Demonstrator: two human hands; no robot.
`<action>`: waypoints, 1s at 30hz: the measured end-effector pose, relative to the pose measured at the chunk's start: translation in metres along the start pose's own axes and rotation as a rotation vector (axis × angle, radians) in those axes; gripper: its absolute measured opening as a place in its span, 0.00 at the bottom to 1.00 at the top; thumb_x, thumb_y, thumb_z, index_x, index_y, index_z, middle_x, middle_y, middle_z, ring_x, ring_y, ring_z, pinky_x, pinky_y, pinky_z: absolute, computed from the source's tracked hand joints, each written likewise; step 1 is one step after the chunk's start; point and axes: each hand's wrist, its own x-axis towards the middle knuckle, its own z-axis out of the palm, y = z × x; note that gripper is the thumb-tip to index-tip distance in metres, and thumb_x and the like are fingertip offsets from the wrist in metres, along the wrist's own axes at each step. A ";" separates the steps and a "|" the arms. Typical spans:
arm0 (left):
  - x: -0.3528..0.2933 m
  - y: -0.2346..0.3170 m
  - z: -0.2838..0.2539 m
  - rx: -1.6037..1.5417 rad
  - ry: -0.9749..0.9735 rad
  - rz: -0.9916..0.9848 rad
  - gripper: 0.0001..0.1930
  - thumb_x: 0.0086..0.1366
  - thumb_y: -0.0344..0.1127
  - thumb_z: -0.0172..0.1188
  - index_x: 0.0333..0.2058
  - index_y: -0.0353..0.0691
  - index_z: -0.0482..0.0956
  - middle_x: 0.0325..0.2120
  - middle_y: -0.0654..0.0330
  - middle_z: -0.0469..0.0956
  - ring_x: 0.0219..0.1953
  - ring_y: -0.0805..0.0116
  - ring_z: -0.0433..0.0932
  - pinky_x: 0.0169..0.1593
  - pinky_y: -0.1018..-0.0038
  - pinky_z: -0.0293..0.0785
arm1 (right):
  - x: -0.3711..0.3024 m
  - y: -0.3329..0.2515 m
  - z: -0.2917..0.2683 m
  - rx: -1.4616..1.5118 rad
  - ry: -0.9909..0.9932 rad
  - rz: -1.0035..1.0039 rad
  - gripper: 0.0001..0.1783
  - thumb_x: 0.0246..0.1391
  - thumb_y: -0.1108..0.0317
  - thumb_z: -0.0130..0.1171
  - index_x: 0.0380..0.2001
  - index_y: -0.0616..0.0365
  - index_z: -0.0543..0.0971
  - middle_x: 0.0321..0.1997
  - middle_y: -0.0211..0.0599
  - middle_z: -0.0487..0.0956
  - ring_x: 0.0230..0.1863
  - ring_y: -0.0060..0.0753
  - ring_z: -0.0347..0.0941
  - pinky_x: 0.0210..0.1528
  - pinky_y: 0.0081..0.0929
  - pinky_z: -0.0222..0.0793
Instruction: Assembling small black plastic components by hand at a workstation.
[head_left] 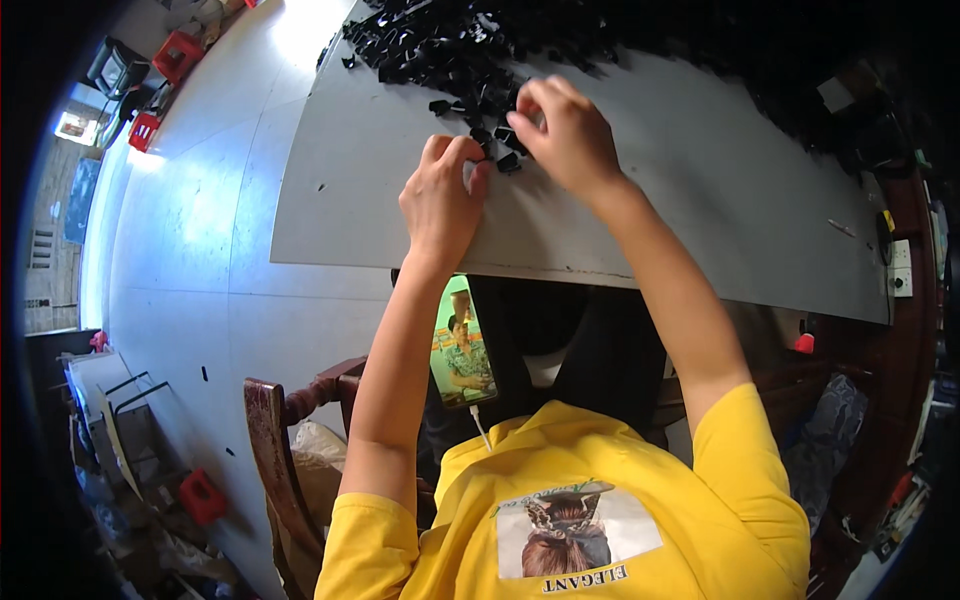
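Observation:
A large heap of small, glossy black pieces [440,50] covers the far side of the grey table [380,220], with a few strewn toward me. Beside these nearer pieces, my left hand [442,195] rests low over the tabletop, its fingers curled and the thumb drawn in toward the index finger. My right hand [570,135] reaches in from the other side, thumb and index fingertips brought together in a pinch at the heap's near edge. What either hand holds between its fingertips is too small to make out. One loose black piece [509,162] lies between the two hands.
A phone [465,345] playing a video lies at my lap, with a white cable plugged in. A wooden chair [268,430] stands at the left. Red stools [178,57] are at the far left, and a white socket [901,268] is at the right.

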 end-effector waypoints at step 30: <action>-0.039 -0.220 -0.441 -0.502 1.188 -0.592 0.50 0.53 0.29 0.67 0.65 0.58 0.40 0.35 0.59 0.81 0.26 0.71 0.79 0.21 0.85 0.71 | -0.053 0.039 -0.016 0.296 0.101 0.050 0.09 0.58 0.67 0.56 0.38 0.62 0.75 0.24 0.30 0.75 0.25 0.20 0.71 0.30 0.20 0.66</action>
